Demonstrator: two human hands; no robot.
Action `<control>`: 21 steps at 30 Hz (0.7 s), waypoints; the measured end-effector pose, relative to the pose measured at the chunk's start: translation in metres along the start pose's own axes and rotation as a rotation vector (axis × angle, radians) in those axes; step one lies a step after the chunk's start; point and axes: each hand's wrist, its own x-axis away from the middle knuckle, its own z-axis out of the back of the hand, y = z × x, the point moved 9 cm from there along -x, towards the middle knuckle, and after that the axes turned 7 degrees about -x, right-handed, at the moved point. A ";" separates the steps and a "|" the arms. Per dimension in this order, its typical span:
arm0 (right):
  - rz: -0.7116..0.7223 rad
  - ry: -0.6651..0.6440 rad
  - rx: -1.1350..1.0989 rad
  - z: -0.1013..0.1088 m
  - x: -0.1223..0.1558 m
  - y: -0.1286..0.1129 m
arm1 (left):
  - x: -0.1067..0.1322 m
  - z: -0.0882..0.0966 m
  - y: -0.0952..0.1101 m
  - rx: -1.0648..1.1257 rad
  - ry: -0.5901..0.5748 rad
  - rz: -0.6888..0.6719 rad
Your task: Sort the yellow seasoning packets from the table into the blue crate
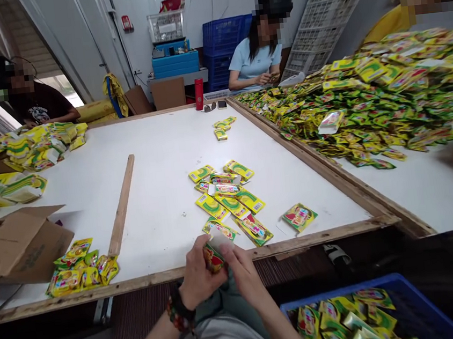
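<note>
My left hand (pixel 196 274) is closed around a small green and yellow printed packet (pixel 213 258) at the table's near edge. On its other side, my right hand (pixel 242 269) pinches the packet's white flap with the thumb on top. Just beyond my fingers lies a loose cluster of flat yellow and green packets (pixel 232 205), some showing white flaps. A square packet (pixel 299 217) with a red fruit picture rests apart to the right. What is inside the held packet is hidden.
Wooden strips edge the white table (pixel 159 144). A blue crate (pixel 400 283) of packets stands low at right. Beyond the right strip rises a big packet heap (pixel 397 97). An open carton (pixel 27 244) and foil sachets (pixel 81 271) sit left. Three other people sit around.
</note>
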 end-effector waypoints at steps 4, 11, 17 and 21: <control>-0.038 -0.019 -0.064 0.015 0.001 -0.003 | 0.015 -0.021 0.010 0.038 0.103 0.018; 0.194 -0.034 0.306 0.020 0.014 -0.024 | 0.004 -0.043 0.010 0.066 -0.124 0.094; 0.186 0.011 0.338 0.023 0.007 -0.024 | 0.005 -0.042 0.008 0.070 -0.082 0.107; 0.345 -0.144 0.453 0.002 0.008 -0.032 | 0.009 -0.045 -0.001 0.082 -0.087 0.205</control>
